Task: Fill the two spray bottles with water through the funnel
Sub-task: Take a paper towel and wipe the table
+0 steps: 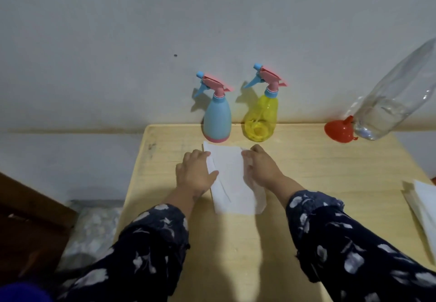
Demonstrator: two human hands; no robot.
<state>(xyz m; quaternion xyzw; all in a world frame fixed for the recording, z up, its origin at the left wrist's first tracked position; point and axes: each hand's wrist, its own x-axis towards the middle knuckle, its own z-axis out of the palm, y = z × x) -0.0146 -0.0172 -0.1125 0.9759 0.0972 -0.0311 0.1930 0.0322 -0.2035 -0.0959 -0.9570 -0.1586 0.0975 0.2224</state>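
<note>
1. Pale wood makes up the bench [295, 183], which carries everything; both hands work near its middle.
2. The large clear plastic water bottle [391, 94] stands at the far right, partly full. It is probably the heaviest item and sloshy, with thin walls that may buckle, so a grip round its middle seems best.
3. The white paper sheet [232, 183] lies flat between the hands. The left hand [195, 174] presses its left edge with flat, spread fingers; the right hand [262, 167] pinches the right edge.
4. The opaque blue spray bottle [217, 117] and the translucent yellow spray bottle [260, 117] stand capped by the wall, likely light and tippy; steady each by the neck.
5. The small red plastic funnel [338, 131] lies beside the water bottle, rigid and light; its rim offers the hold.
</note>
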